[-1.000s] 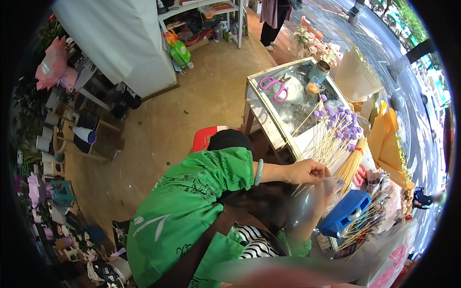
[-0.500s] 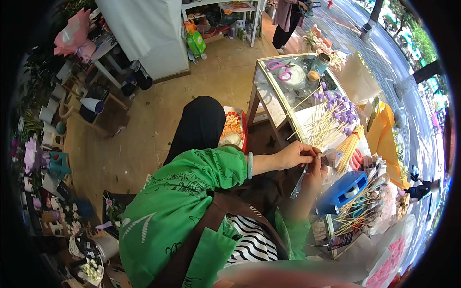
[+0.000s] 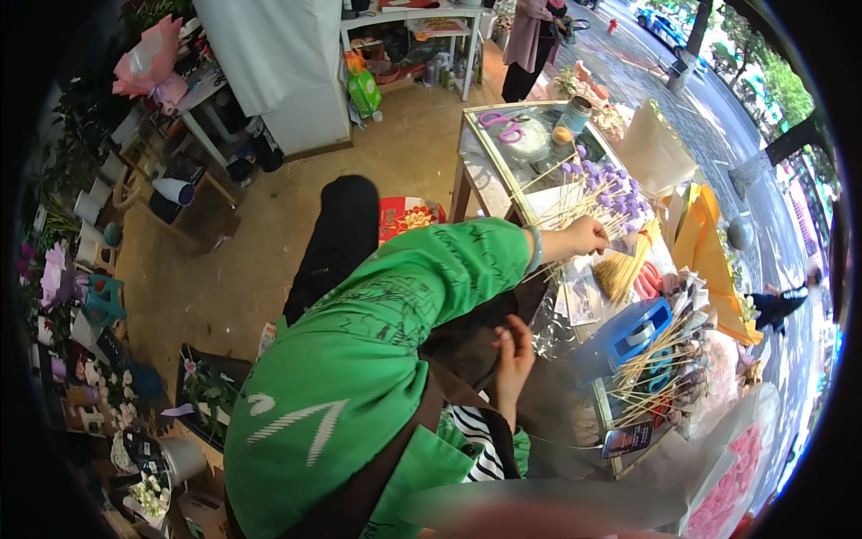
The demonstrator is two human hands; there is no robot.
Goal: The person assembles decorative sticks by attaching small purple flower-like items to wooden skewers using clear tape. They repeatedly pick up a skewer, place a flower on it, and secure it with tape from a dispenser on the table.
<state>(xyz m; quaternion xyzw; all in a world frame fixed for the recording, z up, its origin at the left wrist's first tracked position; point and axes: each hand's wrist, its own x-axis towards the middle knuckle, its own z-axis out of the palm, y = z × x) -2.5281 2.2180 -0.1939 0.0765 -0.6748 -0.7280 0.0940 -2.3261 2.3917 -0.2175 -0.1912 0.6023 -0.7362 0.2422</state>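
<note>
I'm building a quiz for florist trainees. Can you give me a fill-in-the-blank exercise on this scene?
1. The left hand closes on sticks tipped with ___ flowers.
2. The sleeve on that arm is ___.
3. The tape dispenser on the table is ___.
Missing words: purple; green; blue.

Green sleeve point(image 3: 422, 278) with thin dark scribble print, white stripes lower down. Brown apron strap point(image 3: 395, 449). Black-and-white striped cloth point(image 3: 480, 445). Purple flower heads point(image 3: 615, 184) on pale sticks. Blue tape dispenser point(image 3: 642, 328). Pink scissors point(image 3: 503, 126). Yellow wrapping paper point(image 3: 705, 238). Pink bouquet wrap point(image 3: 148, 63). Tan floor point(image 3: 269, 225).
</note>
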